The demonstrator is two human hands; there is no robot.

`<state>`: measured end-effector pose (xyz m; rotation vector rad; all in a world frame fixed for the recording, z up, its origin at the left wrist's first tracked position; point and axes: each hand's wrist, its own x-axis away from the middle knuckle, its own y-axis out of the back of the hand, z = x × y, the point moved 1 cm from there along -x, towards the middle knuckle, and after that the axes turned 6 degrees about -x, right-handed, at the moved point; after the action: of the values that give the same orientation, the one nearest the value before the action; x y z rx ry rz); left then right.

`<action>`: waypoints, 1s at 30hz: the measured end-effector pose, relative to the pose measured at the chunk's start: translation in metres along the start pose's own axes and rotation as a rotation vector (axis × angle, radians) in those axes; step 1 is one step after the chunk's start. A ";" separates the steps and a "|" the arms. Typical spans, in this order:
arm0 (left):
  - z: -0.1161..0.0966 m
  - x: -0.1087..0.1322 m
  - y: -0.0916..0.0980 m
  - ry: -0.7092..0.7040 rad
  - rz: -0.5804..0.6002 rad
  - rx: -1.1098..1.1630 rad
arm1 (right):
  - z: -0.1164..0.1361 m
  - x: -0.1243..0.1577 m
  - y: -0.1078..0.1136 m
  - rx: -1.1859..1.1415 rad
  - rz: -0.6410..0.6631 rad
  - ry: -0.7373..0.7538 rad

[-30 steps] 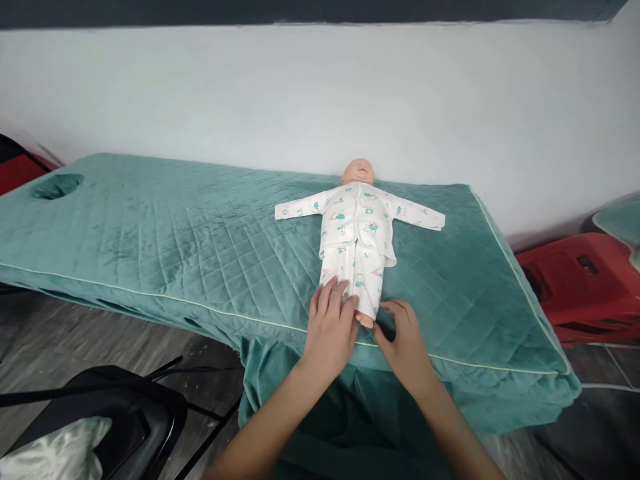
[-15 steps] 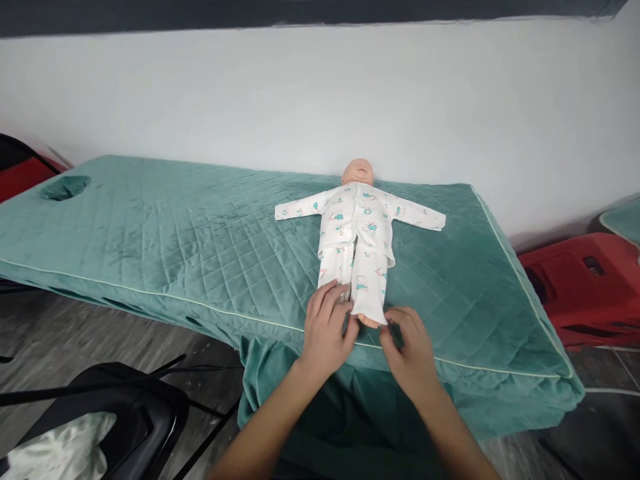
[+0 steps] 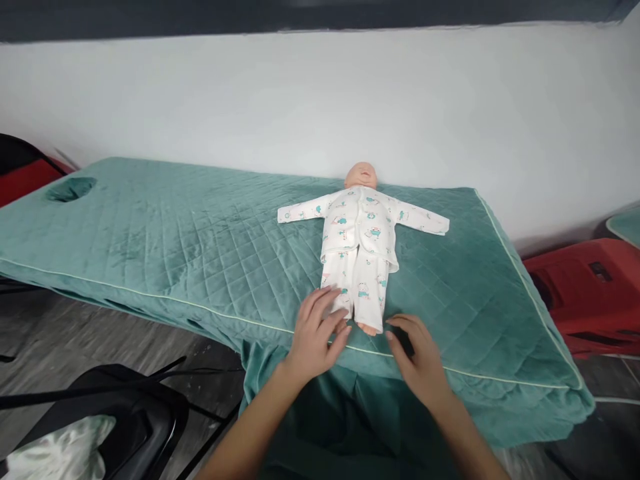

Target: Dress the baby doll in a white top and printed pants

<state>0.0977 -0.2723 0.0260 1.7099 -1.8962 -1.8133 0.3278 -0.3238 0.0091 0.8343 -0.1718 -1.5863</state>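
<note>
A baby doll (image 3: 361,176) lies on its back on the green quilted bed cover (image 3: 215,227), arms spread wide. It wears a white printed jacket (image 3: 359,223) and matching trousers (image 3: 369,287). My left hand (image 3: 317,330) is open over the trouser leg on the left, fingers spread; the foot there is hidden behind it. Beside the other trouser cuff, my right hand (image 3: 416,350) is open with thumb and fingers apart, holding nothing. Toes show below that cuff.
A face hole (image 3: 71,189) opens in the bed's left end. A black chair (image 3: 135,413) with a pale printed cloth (image 3: 63,450) stands at lower left. Red plastic furniture (image 3: 587,287) is on the right. A white wall (image 3: 250,100) runs behind the bed.
My right hand has let go of the trouser cuff and moved slightly away from it. My left hand has shifted left, away from the same cuff. The view has tilted slightly.
</note>
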 end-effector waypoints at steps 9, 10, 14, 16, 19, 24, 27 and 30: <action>0.024 0.002 0.013 0.047 0.117 0.024 | 0.025 -0.035 0.006 0.016 0.026 0.129; 0.024 0.005 0.012 0.048 0.127 0.032 | 0.029 -0.036 0.002 0.037 0.063 0.156; 0.023 0.016 0.008 0.037 0.130 0.042 | 0.033 -0.032 -0.017 0.143 0.217 0.251; 0.020 0.019 0.005 0.054 0.101 0.056 | 0.029 -0.029 -0.023 0.203 0.229 0.285; 0.016 0.021 0.001 0.107 0.067 0.098 | 0.024 -0.023 -0.026 0.262 0.227 0.335; 0.011 0.022 -0.005 0.262 0.064 0.196 | 0.020 -0.015 -0.026 0.265 0.208 0.373; 0.010 0.023 -0.007 0.307 0.050 0.287 | 0.019 -0.014 -0.026 0.248 0.186 0.378; 0.010 0.022 -0.008 0.314 0.030 0.322 | 0.018 -0.013 -0.026 0.242 0.169 0.395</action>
<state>0.0871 -0.2780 0.0033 1.9049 -2.1401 -1.1870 0.2957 -0.3124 0.0135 1.2705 -0.1466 -1.2302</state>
